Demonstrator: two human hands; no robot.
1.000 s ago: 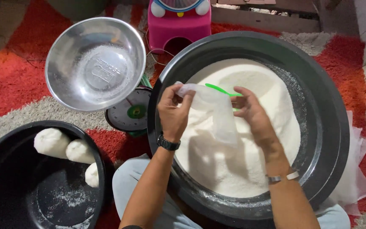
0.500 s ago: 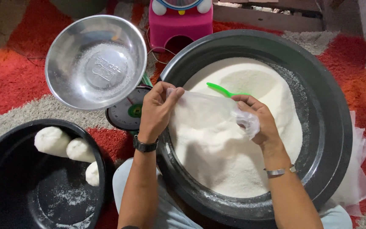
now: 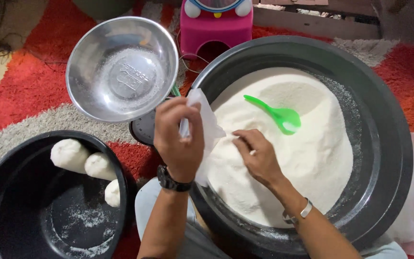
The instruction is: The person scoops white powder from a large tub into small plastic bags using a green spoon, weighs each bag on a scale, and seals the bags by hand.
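The left hand (image 3: 178,139) is closed around the top of a thin clear plastic bag (image 3: 206,129), pinching it between thumb and fingers at the near-left rim of the big basin. The bag hangs slack from that grip; its long axis runs from the upper corner above the thumb down and a little right toward the powder, mouth end up, and its lower end is hidden behind the wrist. The right hand (image 3: 257,156) rests just beside it on the heap of white powder (image 3: 307,158), fingers curled loosely at the bag's edge; whether they grip it cannot be told. A green plastic scoop (image 3: 276,113) lies on the powder, handle pointing up-left, bowl toward the right. The large dark basin (image 3: 384,144) holds it all. To the left stand a steel bowl (image 3: 120,67) and a black tub (image 3: 34,216) with filled white bags (image 3: 85,160).
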